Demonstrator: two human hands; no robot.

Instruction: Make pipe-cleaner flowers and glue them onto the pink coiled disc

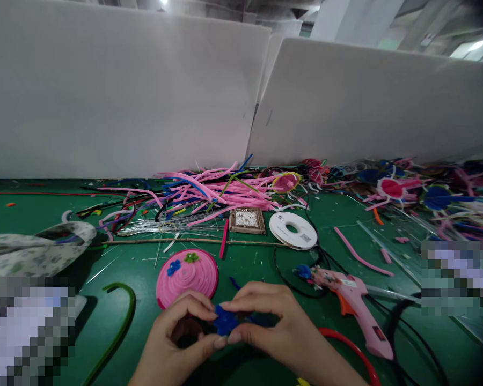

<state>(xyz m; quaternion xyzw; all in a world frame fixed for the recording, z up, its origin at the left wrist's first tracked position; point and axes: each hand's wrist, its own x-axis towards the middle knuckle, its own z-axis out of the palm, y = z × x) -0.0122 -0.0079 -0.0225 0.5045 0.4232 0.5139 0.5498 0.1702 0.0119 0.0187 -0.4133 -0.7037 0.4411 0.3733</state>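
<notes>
A small blue pipe-cleaner flower (225,320) is pinched between both hands, low in the middle of the head view. My left hand (181,332) grips its left side with thumb and index finger. From the other side, my right hand (268,319) holds it the same way. Just behind my left hand lies a coiled pink pipe-cleaner disc (189,287) with a darker pink rim; a blue flower (173,267) and a green flower (191,258) sit on it. A short blue piece (235,283) rests beyond my fingers.
A pink glue gun (360,305) lies at right with its cable. Behind are a white spool (293,230), a box of beads (247,220) and heaped pink pipe cleaners (221,190). A green pipe cleaner (123,327) curves at left. White panels (121,91) stand at the back.
</notes>
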